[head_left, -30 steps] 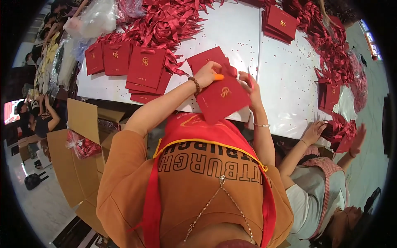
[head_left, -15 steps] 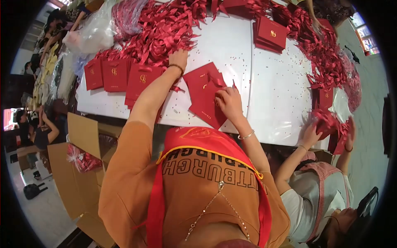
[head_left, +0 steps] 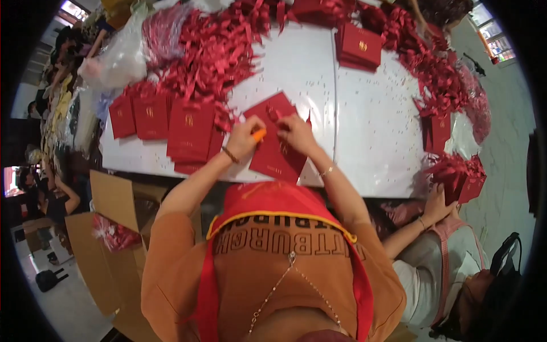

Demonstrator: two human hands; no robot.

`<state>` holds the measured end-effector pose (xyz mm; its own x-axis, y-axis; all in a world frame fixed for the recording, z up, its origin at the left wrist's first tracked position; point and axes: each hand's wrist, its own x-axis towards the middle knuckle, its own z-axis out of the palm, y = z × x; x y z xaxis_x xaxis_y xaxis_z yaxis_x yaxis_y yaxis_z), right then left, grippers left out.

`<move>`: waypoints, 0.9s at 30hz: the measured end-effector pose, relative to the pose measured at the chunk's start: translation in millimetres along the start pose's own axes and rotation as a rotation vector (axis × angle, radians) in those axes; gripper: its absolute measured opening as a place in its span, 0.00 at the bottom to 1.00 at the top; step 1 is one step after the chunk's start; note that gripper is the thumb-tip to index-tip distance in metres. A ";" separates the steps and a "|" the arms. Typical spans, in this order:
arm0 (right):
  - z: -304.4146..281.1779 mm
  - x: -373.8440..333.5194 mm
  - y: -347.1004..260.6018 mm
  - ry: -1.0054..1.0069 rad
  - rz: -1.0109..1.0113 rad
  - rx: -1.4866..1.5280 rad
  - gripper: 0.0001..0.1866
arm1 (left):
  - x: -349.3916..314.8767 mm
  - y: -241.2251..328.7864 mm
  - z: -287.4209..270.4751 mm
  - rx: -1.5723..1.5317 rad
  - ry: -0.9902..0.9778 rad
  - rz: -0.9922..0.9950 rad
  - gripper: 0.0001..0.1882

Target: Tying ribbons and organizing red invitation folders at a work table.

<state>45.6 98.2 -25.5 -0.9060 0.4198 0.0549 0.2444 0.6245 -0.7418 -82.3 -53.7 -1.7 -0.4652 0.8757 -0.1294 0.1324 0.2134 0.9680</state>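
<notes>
In front of me, red paper gift bags (head_left: 276, 162) with gold print lie overlapping at an angle on the white table. My left hand (head_left: 244, 139) is closed around a small orange object (head_left: 259, 135) at the stack's left edge; most of that object is hidden by the fingers. Over the stack's upper right, my right hand (head_left: 297, 135) has its fingers pinched at the red ribbon (head_left: 274, 114) of the top bag. The exact grip is partly covered by the fingers.
Several stacks of red bags (head_left: 191, 131) stand to the left, below a big heap of red ribbons (head_left: 216, 48). Another stack (head_left: 359, 47) lies far right. An open cardboard box (head_left: 105, 256) is at lower left. A co-worker's hand (head_left: 437, 206) holds red bags at right.
My left hand has come back from the ribbon heap to the bags and now holds the orange object. My right hand has shifted slightly left and up the bag.
</notes>
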 end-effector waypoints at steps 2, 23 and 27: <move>-8.4 4.5 -10.0 -0.044 0.090 0.098 0.15 | -13.3 20.9 3.6 -0.162 -0.088 -0.105 0.04; -1.6 -3.6 -13.3 -0.300 0.212 0.155 0.22 | -15.1 -6.4 25.5 0.482 0.260 0.242 0.05; 0.7 -4.7 -6.2 -0.317 0.272 0.187 0.22 | -16.6 -3.7 22.0 0.273 0.202 0.093 0.06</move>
<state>48.1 91.9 -21.7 -0.8856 0.3114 -0.3445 0.4480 0.3780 -0.8102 -55.8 -59.5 -7.9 -0.6007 0.7990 0.0278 0.3985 0.2691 0.8768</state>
